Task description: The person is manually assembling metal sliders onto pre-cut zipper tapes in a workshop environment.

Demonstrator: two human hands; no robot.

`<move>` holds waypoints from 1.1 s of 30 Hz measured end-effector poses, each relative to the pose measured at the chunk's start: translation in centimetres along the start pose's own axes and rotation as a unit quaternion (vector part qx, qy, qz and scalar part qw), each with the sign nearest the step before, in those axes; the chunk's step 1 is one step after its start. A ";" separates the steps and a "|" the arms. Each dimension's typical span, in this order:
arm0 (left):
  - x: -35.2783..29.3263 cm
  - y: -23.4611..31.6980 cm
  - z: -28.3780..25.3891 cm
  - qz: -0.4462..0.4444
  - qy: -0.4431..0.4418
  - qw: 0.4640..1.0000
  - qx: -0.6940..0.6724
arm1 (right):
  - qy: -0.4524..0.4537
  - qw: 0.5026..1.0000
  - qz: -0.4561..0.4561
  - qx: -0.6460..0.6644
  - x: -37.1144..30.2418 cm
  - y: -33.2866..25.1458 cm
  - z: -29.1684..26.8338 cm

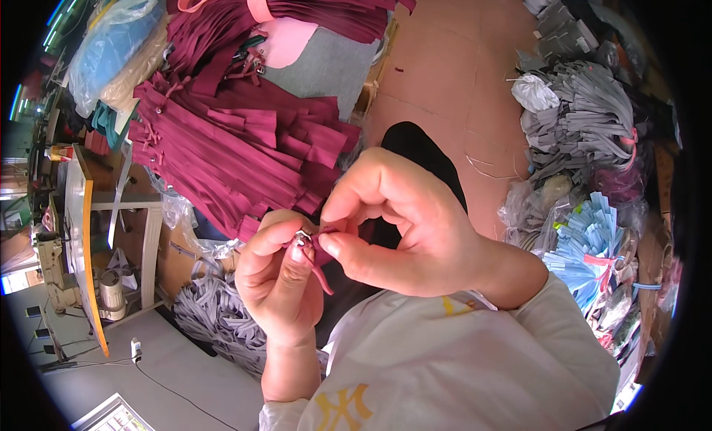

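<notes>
My left hand (278,283) is closed, pinching a small silver metal clasp (302,237) between thumb and fingertips. From it a thin maroon strap (322,277) hangs down past the thumb. Thumb and forefinger of my right hand (411,227) meet in a pinch on a bit of the same maroon strap, right beside the clasp. The fingertips cover most of the join between clasp and strap. Just beyond both hands lies a big fanned pile of maroon fabric strips (245,145), with small metal pieces at its far left ends.
Another maroon bundle (319,12), tied with a pink band (257,2), lies farther off on a grey surface (319,67). Grey strip bundles (575,108) and a light blue bundle (589,242) stand along the right. At left are a wood-edged table (83,245) and a grey strip heap (215,312).
</notes>
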State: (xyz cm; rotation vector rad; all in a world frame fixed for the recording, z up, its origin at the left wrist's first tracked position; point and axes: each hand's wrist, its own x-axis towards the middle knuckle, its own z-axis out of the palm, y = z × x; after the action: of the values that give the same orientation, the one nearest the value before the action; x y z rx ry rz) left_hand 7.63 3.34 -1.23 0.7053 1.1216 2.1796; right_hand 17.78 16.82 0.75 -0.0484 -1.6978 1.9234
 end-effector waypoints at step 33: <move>-0.3 -0.4 -0.3 0.172 -0.019 0.955 0.241 | -0.012 0.989 -0.045 -0.140 0.4 -1.0 -0.2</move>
State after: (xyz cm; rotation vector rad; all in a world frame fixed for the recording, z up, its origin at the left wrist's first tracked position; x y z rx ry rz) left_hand 7.72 3.17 -1.79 1.2253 1.6359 2.1651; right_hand 17.89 17.20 1.73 -0.0534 -1.9408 1.6148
